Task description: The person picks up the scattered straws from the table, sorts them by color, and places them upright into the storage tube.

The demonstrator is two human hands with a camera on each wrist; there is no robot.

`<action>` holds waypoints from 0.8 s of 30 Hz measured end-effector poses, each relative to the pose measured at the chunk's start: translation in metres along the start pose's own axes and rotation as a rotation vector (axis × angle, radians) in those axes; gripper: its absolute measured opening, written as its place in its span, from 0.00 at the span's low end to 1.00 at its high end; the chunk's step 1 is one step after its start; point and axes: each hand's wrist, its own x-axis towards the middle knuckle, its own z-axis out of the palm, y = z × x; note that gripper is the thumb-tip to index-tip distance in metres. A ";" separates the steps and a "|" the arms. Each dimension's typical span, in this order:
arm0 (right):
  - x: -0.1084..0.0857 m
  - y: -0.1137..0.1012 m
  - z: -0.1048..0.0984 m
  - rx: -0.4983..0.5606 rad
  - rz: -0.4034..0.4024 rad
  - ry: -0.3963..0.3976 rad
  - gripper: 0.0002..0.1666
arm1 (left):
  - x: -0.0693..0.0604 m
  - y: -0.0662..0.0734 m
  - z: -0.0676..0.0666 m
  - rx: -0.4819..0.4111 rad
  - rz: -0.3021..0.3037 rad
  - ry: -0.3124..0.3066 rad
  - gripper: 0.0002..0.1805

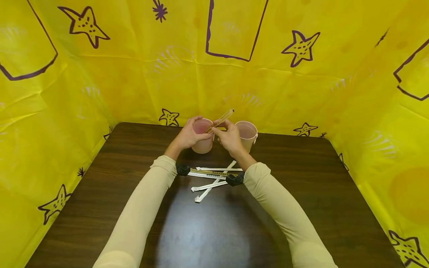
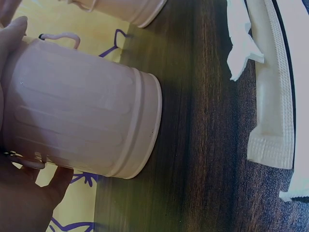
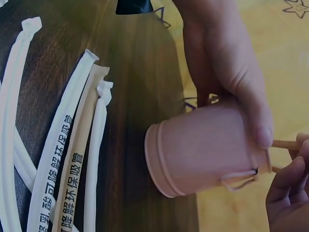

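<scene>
My left hand (image 1: 188,137) grips a small pink bucket (image 1: 202,147) near its rim, the thumb lying over the near side. In the left wrist view the ribbed wall of this bucket (image 2: 82,106) fills the left half. My right hand (image 1: 231,140) pinches a straw in a brown printed wrapper (image 1: 225,117), tilted over the bucket's mouth with its lower end at the opening. Whether the bucket touches the table is hard to tell. A second pink bucket (image 1: 247,140) stands just right of the right hand, partly hidden by it.
Several straws in white paper wrappers (image 1: 209,186) lie crossed on the dark wooden table (image 1: 134,178), between the forearms. A brown-wrapped straw (image 3: 79,159) lies among them. Yellow sheeting (image 1: 197,74) with purple drawings hangs behind the table and at both sides.
</scene>
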 end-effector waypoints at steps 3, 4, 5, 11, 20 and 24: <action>-0.001 0.000 -0.001 -0.008 -0.005 -0.008 0.20 | 0.000 -0.001 0.000 0.004 0.004 0.000 0.52; -0.001 0.000 -0.002 -0.011 -0.004 -0.013 0.21 | 0.000 -0.001 0.000 0.004 0.005 -0.001 0.52; -0.001 0.001 -0.003 -0.018 -0.005 -0.020 0.22 | 0.000 -0.001 -0.001 0.006 0.008 0.000 0.52; -0.006 0.004 -0.012 -0.075 -0.011 -0.056 0.29 | 0.000 -0.002 0.000 0.012 0.024 -0.001 0.52; -0.021 0.005 -0.026 -0.276 -0.036 -0.099 0.29 | -0.001 -0.001 -0.001 0.005 0.016 -0.008 0.54; -0.031 0.009 -0.030 -0.341 -0.050 -0.141 0.29 | -0.002 0.000 0.000 0.002 0.011 -0.008 0.53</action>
